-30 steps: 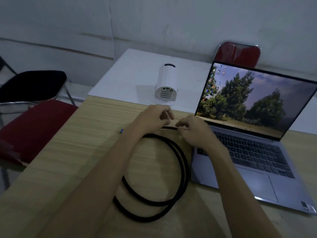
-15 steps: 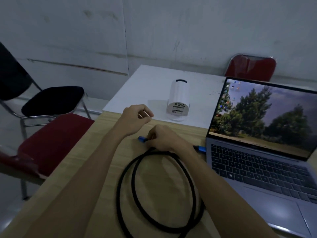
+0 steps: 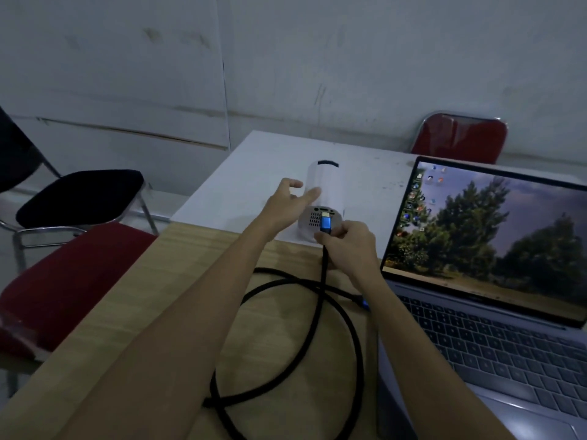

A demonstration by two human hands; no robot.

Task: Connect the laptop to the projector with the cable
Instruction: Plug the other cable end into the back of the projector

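The right hand (image 3: 347, 246) is pinching the cable's (image 3: 344, 315) blue plug (image 3: 325, 224) at the projector's (image 3: 324, 198) rear port, while the left hand (image 3: 286, 208), fingers spread, is reaching to steady it at ten o'clock; seating the plug squarely likely comes next, then the laptop (image 3: 495, 315) end.

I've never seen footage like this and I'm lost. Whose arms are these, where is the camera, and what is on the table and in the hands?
The camera sits on a person's head, looking down at their own bare arms; there is no robot. The right hand pinches the blue plug of a black cable, held right at the rear ports of a white projector. Whether it is in yet, I cannot tell. The left hand is open, reaching beside the projector. The cable's loops lie on the wooden table, and its other blue plug lies loose by the open laptop.
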